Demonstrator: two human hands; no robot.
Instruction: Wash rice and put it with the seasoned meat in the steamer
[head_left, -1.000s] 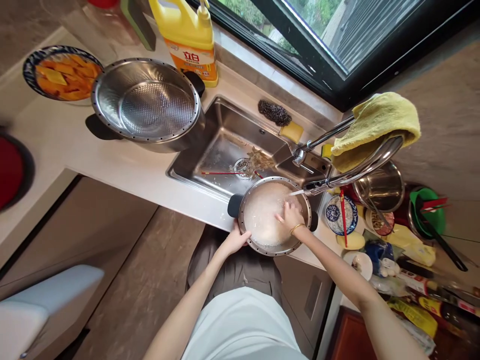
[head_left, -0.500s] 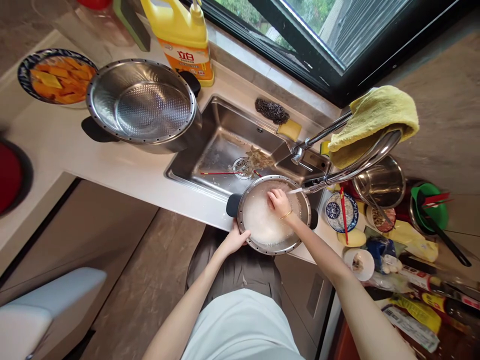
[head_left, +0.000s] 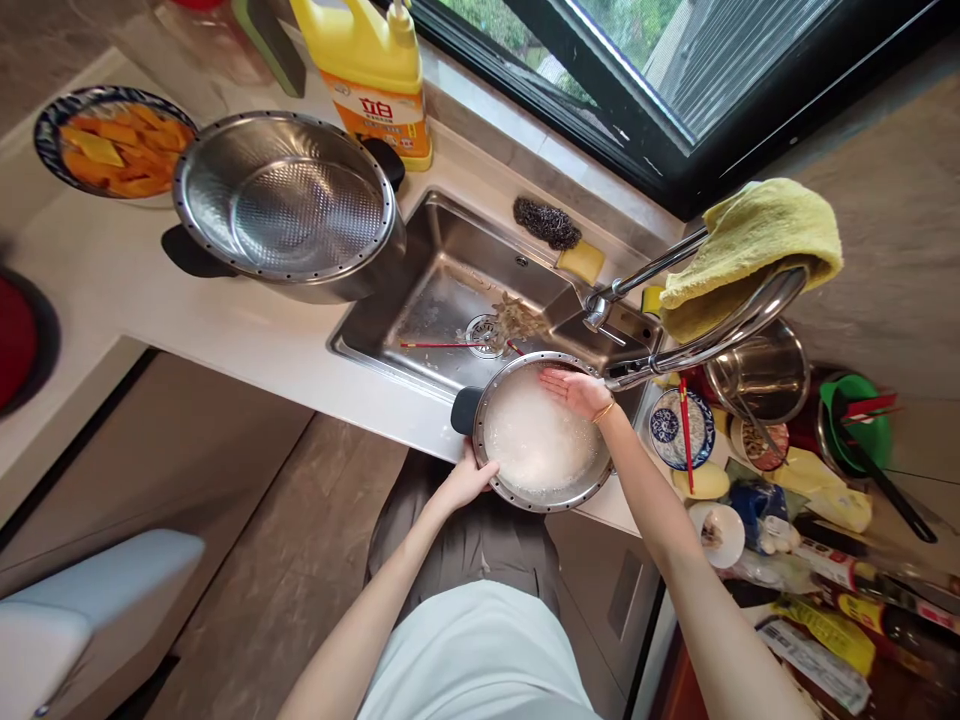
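Steel sink (head_left: 442,280) | left hand (head_left: 466,482) grips round pot (head_left: 555,500) | right hand (head_left: 574,390) flat (over milky water (head_left: 532,445))

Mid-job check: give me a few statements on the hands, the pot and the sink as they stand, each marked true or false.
1. The left hand grips the pot's near rim. True.
2. A yellow cloth lies over the tap. True.
3. The right hand holds the tap. False: it is open, over the rice at the pot's far rim.
4. Red chopsticks lie in the pot. False: they lie in the sink.
5. The colander left of the sink is full of rice. False: it is empty.
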